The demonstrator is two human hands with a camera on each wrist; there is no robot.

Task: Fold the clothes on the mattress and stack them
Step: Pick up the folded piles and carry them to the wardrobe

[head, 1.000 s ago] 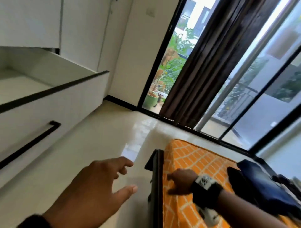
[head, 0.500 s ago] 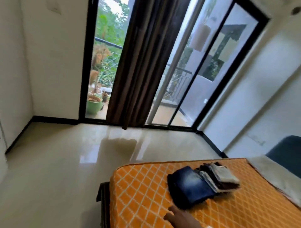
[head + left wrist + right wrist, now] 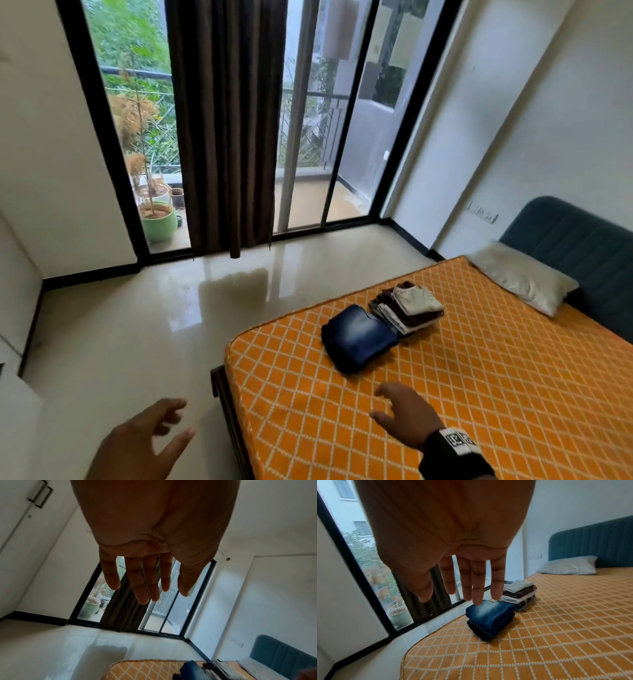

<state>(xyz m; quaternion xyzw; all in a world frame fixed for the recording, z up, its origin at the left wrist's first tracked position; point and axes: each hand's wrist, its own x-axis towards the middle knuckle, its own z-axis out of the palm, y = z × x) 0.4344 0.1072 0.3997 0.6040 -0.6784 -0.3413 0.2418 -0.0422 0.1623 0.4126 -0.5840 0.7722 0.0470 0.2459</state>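
Folded blue jeans (image 3: 359, 337) (image 3: 489, 619) lie on the orange diamond-patterned mattress (image 3: 479, 394) near its far corner. Right behind them stands a stack of folded clothes (image 3: 407, 310) (image 3: 518, 593), brown and white, with a cream piece on top. My right hand (image 3: 400, 411) hovers over the mattress short of the jeans, fingers straight and spread, holding nothing (image 3: 462, 585). My left hand (image 3: 147, 442) hangs over the floor left of the bed, fingers extended and empty (image 3: 145, 582).
A grey pillow (image 3: 520, 281) lies against the teal headboard (image 3: 582, 253) at the right. Glossy floor (image 3: 137, 325) runs to sliding glass doors with a brown curtain (image 3: 222, 137). A green plant pot (image 3: 159, 222) stands outside. The dark bed frame edge (image 3: 222, 401) borders the mattress.
The head view has swung right from the white drawers to the bed. My right hand has lifted off the mattress edge, and the jeans and stack now show in full.
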